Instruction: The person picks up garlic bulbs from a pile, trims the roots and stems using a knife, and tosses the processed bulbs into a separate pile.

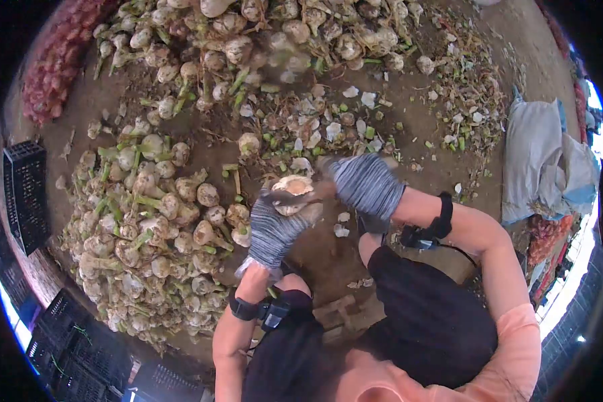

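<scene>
My left hand point(278, 226), in a grey striped glove, is closed around a garlic bulb point(293, 186) whose pale cut side with a brown centre faces up. To its right, my right hand point(367, 184), gloved the same way, has its fingers curled toward the bulb. Something brownish and blurred lies between the two hands, across the bulb's right edge; I cannot make out what it is. Left of my left hand lies a large heap of garlic bulbs point(147, 234) with stubby green stems.
More garlic point(241, 47) is piled at the top. Stem pieces and peelings point(315, 127) litter the ground ahead. Black crates point(27, 194) stand at the left and lower left. A red net sack point(63, 60) lies upper left, and a whitish sack point(536, 154) at the right.
</scene>
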The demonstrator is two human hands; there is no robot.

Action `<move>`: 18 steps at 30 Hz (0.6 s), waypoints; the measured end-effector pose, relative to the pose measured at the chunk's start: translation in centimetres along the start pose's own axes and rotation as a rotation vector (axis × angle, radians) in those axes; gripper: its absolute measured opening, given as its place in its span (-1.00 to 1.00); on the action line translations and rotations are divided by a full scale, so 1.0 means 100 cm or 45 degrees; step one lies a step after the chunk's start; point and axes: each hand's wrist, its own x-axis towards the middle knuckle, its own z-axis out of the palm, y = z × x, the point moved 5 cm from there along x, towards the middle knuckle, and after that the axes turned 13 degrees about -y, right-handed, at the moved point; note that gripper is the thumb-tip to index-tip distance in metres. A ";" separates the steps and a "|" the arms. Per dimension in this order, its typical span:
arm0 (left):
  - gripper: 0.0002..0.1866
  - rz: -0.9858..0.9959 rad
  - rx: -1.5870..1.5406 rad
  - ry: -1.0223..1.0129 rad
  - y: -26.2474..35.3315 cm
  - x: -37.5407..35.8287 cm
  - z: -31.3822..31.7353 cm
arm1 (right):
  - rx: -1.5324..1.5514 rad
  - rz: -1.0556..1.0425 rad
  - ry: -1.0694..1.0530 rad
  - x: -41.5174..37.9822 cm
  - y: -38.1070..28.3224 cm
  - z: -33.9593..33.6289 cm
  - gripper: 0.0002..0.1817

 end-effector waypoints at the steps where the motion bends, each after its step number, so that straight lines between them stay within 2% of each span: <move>1: -0.37 -0.019 -0.198 0.029 0.003 0.002 0.005 | 0.018 0.029 0.018 0.001 0.015 0.001 -0.78; 2: -0.37 -0.212 -0.851 -0.069 -0.019 -0.006 0.015 | -0.008 0.246 -0.117 0.000 0.054 0.012 -0.73; 3: -0.37 -0.203 -0.840 -0.072 -0.015 -0.003 0.008 | -0.019 0.473 -0.249 -0.003 0.086 0.023 -0.67; 6: -0.36 0.093 -0.530 -0.050 0.016 -0.003 -0.005 | -0.005 0.436 -0.163 -0.014 0.075 0.011 -0.59; 7: -0.44 0.106 -0.527 -0.051 0.013 0.001 -0.003 | 0.017 0.268 -0.014 -0.010 0.085 0.029 -0.61; 8: -0.44 0.118 -0.525 -0.045 0.010 0.004 -0.003 | 0.008 0.264 -0.006 -0.006 0.083 0.029 -0.61; 10: -0.49 0.252 -0.093 -0.120 0.010 0.005 -0.003 | 0.248 0.321 -0.108 -0.002 0.073 0.043 -0.60; 11: -0.54 0.254 -0.095 -0.055 0.001 0.005 0.003 | 0.448 0.362 -0.178 0.003 0.073 0.051 -0.56; 12: -0.54 0.263 -0.093 -0.056 0.002 0.007 0.002 | 0.443 0.365 -0.170 0.007 0.067 0.048 -0.56; 14: -0.64 0.277 0.527 -0.240 0.006 0.011 0.014 | 0.591 0.149 -0.005 0.013 0.043 0.036 -0.57; 15: -0.79 0.442 0.592 -0.209 0.018 0.011 0.017 | 0.597 0.165 -0.003 0.016 0.036 0.027 -0.57; 17: -0.79 0.526 0.551 -0.226 0.037 0.008 0.018 | 0.464 0.081 -0.141 0.023 0.024 0.011 -0.58; 18: -0.79 0.611 0.513 -0.233 0.050 0.006 0.017 | 0.467 0.102 -0.125 0.021 0.045 0.031 -0.58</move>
